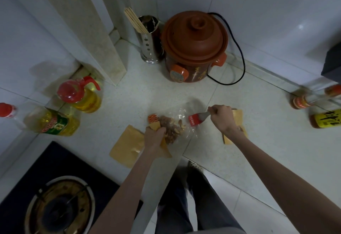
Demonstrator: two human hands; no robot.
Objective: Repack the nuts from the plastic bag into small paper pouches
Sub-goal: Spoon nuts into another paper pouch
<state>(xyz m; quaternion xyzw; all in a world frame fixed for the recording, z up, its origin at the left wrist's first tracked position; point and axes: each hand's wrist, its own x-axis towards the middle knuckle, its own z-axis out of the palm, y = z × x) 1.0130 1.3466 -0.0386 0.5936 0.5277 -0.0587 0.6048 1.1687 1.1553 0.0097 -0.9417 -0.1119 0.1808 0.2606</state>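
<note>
In the middle of the frame, the left hand (154, 137) grips a pouch (164, 146) by the bag (173, 128). The right hand (220, 116) grips a scoop (195, 120). Nuts (170, 127) could spill if the pouch tips.

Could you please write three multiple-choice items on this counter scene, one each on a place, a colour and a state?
1. Where is the chopstick holder?
A. left of the clay pot
B. on the stove
C. beside the sauce bottles

2. What colour are the oil bottle caps?
A. blue
B. red
C. green

3. What does the right hand hold?
A. nothing
B. a chopstick
C. a scoop

Answers: A, the holder touches the pot's left side; B, both caps show red; C, its grip closes on the scoop handle, at the nut bag.
</note>
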